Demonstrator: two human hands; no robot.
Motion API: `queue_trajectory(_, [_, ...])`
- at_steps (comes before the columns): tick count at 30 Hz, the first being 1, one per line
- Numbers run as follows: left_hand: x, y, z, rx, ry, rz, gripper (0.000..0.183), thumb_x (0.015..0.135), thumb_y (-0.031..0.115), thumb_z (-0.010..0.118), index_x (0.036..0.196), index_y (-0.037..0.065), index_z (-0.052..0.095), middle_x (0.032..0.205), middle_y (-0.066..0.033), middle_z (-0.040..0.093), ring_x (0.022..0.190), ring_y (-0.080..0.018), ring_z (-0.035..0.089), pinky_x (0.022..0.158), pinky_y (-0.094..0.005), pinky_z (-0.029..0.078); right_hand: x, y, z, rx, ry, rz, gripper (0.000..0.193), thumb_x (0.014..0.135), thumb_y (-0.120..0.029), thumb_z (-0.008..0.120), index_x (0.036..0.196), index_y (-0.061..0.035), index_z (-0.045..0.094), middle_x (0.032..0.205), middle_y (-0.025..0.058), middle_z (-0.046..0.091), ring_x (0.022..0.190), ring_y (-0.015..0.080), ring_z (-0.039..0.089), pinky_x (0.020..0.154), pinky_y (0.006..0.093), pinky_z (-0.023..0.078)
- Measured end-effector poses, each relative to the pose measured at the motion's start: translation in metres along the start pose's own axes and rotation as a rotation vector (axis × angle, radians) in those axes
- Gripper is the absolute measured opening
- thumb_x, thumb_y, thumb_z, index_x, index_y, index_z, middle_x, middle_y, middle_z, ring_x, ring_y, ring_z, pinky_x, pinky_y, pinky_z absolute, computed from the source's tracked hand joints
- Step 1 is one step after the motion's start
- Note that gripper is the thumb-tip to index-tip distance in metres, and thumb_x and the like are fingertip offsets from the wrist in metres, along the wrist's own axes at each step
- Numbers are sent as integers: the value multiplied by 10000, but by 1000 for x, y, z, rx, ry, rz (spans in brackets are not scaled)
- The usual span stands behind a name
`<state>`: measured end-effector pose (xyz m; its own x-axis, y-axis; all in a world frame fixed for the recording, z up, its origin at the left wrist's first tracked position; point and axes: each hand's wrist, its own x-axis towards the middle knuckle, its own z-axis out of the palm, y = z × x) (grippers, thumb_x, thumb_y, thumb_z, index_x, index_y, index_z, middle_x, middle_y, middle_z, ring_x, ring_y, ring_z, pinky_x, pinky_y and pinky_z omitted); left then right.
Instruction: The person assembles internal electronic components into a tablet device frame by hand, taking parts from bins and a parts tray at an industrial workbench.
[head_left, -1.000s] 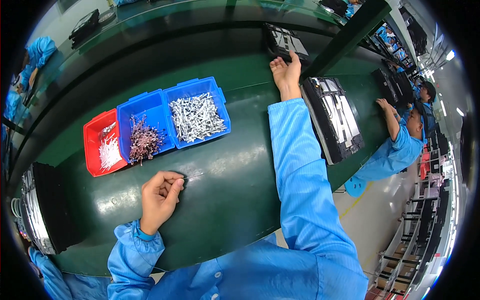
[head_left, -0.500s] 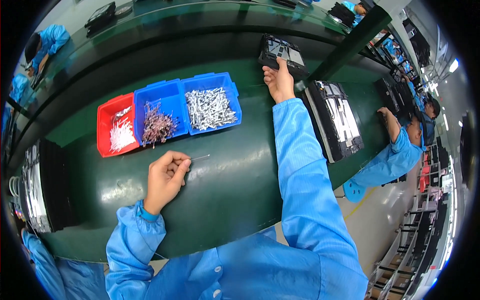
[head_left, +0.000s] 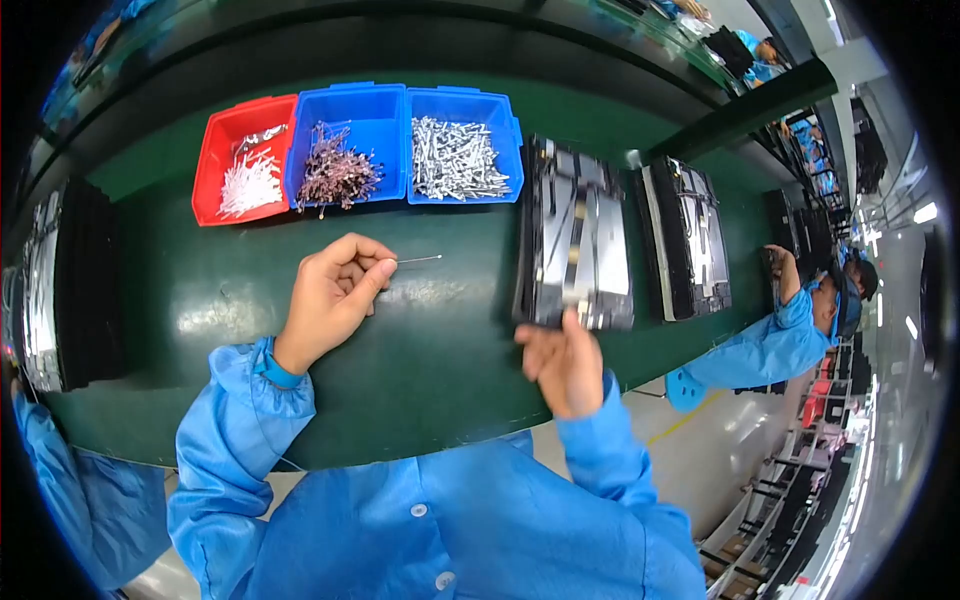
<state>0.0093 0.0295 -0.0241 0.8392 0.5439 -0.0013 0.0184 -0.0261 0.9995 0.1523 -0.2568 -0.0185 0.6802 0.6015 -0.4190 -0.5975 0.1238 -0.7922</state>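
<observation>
My left hand (head_left: pixel 341 290) is above the table with fingers closed, pinching a thin stick with a small white tip (head_left: pixel 420 259) that points right. On the right, my right hand (head_left: pixel 566 365) grips the near edge of a stack of flat black-and-silver electronic device assemblies (head_left: pixel 585 235), thumb on top and fingers at its near side. The fingertips there are partly hidden and blurred. Ahead of my left hand stand a red bin (head_left: pixel 208 165) with thin white sticks, a blue bin (head_left: pixel 375 108) with reddish-brown-tipped sticks and another blue bin (head_left: pixel 512 150) with short white-and-grey pieces.
Another stack of device assemblies (head_left: pixel 700 240) stands right of the gripped one, and a tall dark stack (head_left: pixel 75 290) at the far left. A green post (head_left: pixel 745 110) slants across the back right. Beyond it a co-worker in blue (head_left: pixel 780 325) sits at the table.
My right hand has come back toward me from the far side, bringing the gripped stack nearer. My left hand still pinches the thin stick. The whole view has shifted.
</observation>
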Motion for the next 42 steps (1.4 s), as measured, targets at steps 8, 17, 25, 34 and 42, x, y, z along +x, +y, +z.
queue_trajectory(8, [-25,6,32,-13,-243,83,66,978,41,698,1034,7,693,1283,-133,596,1072,-151,616,872,-278,535,-115,4,-35,-288,-248,412,446,1102,-288,495,1135,115,685,1108,248,742,897,269,733,765,368,580])
queue_trajectory(17, [-41,12,110,78,-184,194,99,913,49,759,1007,55,731,1553,-199,456,1360,-345,537,1123,-420,430,-28,-40,-68,-1046,249,-663,328,1012,-137,664,1264,72,658,1182,94,633,787,108,593,680,238,501])
queue_trajectory(25, [-55,15,109,247,-13,204,114,904,115,769,1010,79,747,1552,-199,489,1336,-373,547,1106,-451,425,-6,-2,-35,-1069,376,-653,402,985,-97,672,1372,1,632,1259,160,585,1049,227,606,902,338,502])
queue_trajectory(34, [-101,27,60,395,94,138,93,904,71,757,993,48,748,1513,-215,535,1300,-342,589,1092,-439,446,-32,23,32,-1070,181,-659,388,1041,-41,522,1405,80,574,1300,220,518,1017,268,604,870,352,517])
queue_trajectory(42, [-120,20,20,247,283,96,116,872,66,776,987,57,769,1443,-189,599,1155,-329,642,1028,-414,479,-18,18,54,-1240,-149,-724,405,1001,-43,583,1380,100,575,1265,232,540,968,284,610,831,362,523])
